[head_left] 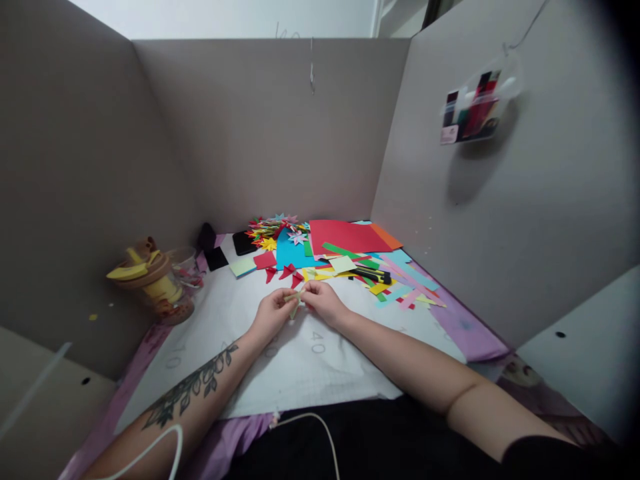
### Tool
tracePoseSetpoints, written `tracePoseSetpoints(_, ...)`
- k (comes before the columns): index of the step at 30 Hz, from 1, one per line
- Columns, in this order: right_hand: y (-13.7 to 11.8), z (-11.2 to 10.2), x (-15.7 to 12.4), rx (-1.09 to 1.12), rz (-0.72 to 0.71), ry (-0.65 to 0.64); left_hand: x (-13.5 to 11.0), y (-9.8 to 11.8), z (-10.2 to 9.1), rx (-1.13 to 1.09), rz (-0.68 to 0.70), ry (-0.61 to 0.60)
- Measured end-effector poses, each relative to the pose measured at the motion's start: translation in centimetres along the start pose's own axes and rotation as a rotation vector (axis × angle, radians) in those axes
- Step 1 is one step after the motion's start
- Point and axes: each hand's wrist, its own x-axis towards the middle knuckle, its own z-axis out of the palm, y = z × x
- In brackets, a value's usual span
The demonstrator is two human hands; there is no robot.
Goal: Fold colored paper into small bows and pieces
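My left hand (273, 311) and my right hand (323, 301) meet over the white cutting mat (300, 367). Both pinch a small pale green folded paper piece (297, 300) between their fingertips. Just beyond the hands lie a few small red folded paper pieces (286, 271). Farther back sits a heap of coloured paper stars (273, 231) next to a blue sheet (293, 255) and a red sheet (345, 235).
Cut paper strips (405, 283) and a black-and-yellow utility knife (373, 274) lie to the right. A yellow-lidded cup (150, 280) stands at the left. Grey cardboard walls (250, 127) enclose the desk. A white cable (310, 427) runs along the near edge.
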Motion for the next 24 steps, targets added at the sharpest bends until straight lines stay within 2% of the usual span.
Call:
tracePoseSetpoints(5, -0.22, 0.06, -0.06, 0.018, 0.060, -0.014, 0.03, -0.24, -0.05, 0.052, 0.048, 0.030)
tracePoseSetpoints(13, 0.14, -0.02, 0.06, 0.037, 0.086, -0.003, -0.01, -1.01, -0.39, 0.289, 0.205, 0.074)
tracePoseSetpoints(18, 0.06, 0.08, -0.10, -0.028, 0.009, -0.005, 0.15, -0.79, -0.38, 0.308, 0.250, 0.102)
tracePoseSetpoints(24, 0.08, 0.13, -0.14, -0.106, -0.109, -0.010, 0.31, -0.73, -0.46, 0.314, 0.199, 0.140)
